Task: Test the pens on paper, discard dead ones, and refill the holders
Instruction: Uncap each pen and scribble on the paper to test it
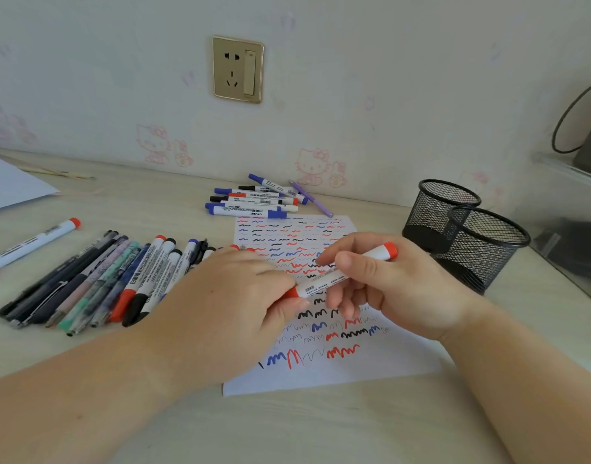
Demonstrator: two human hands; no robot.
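Head view looks down on a pale wooden desk (320,426) where both hands meet over a sheet of paper (337,370) covered in red, blue and black squiggles. A white marker with red ends (341,274) lies slanted between the hands, just above the paper: the right hand (387,283) has its thumb and fingers curled round the barrel, with the red end cap sticking out past the knuckles toward the far right, while the left hand (227,296) pinches the near red end with fingertips and thumb. Left of the paper, a long row of pens and markers (96,283) lies side by side on the desk, partly hidden under the left hand at its right end. One more red-capped marker (33,246) lies apart, farther left. At the far edge of the paper sits a smaller pile of markers (254,204) with blue, black and red caps, and a purple pen (310,197) rests beside it. Two black mesh holders (464,236) stand touching each other at the right of the paper, near the wall. A gold wall socket (237,69) is on the far wall, and a white sheet (13,185) lies at the far left
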